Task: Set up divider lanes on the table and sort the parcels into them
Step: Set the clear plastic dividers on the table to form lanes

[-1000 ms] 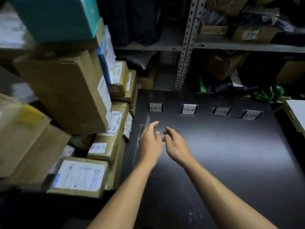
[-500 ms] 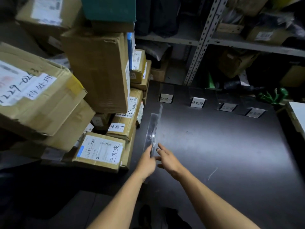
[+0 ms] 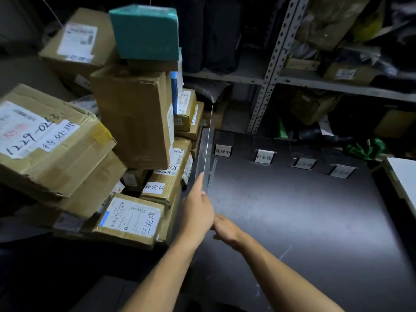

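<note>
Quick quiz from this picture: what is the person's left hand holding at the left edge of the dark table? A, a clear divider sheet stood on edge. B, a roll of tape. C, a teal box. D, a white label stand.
A: the left hand grips the near end of the clear divider sheet, which stands on edge along the table.

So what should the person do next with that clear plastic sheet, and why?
Probably stand the clear plastic divider sheet upright on the dark table, just left of the first white label stand. Left hand and right hand hold its near end on edge, apparently lifted, beside the stacked cardboard parcels.
</note>
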A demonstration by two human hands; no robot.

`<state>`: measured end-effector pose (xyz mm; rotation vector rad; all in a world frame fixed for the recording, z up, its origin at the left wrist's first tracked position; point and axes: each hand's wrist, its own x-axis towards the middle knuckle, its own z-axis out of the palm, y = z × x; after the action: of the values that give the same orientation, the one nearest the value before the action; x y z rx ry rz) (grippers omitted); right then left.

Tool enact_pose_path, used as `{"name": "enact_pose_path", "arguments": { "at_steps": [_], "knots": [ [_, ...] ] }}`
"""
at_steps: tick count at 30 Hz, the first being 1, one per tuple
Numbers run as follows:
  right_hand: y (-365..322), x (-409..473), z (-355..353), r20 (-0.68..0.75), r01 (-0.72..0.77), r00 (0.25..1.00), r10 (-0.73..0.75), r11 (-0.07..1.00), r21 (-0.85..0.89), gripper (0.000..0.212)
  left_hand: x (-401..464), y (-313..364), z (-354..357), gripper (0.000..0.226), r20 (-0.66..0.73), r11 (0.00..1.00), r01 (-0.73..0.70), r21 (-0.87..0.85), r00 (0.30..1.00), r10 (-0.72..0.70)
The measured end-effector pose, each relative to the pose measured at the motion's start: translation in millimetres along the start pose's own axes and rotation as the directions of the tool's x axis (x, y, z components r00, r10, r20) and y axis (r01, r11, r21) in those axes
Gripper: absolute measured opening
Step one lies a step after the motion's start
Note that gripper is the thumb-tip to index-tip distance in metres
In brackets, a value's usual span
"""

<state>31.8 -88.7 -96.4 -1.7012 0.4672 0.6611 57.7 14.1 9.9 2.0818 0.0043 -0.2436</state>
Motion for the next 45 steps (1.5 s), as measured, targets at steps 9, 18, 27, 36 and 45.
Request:
{"name": "enact_pose_path", "arguments": {
  "at_steps": [9,18,27,36,45],
  "knots": [
    [-79.4,-21.8,-132.4,-0.406,0.295,0.903,-0.142,0.891,0.345,0.035,9.5,41.8,73.6,0.053,0.107,0.998,-0.030,0.063,0.994,0.023],
    [-44.3,29.0,-172.8,-0.282,0.010,0.957,0.065,0.967,0.255,0.061,35.2,3.0,164.3,0.056,0.364,0.982,0.186,0.023,0.913,-0.181],
    [-38.3,72.6,-199.6,-0.259,-0.046,0.961,0.097,0.979,0.198,0.060,78.5,-12.2,199.1,0.065,0.461,0.945,0.321,-0.069,0.850,-0.255],
    [-35.0,84.6,-204.6,-0.244,-0.050,0.966,0.091,0.984,0.171,0.059,86.9,-22.6,212.0,0.066,0.476,0.931,0.353,-0.093,0.837,-0.270],
    [-27.5,79.8,-202.5,-0.278,-0.097,0.952,0.126,0.989,0.115,0.067,87.5,-23.5,195.2,0.062,0.437,0.940,0.318,-0.125,0.868,-0.236]
  ]
}}
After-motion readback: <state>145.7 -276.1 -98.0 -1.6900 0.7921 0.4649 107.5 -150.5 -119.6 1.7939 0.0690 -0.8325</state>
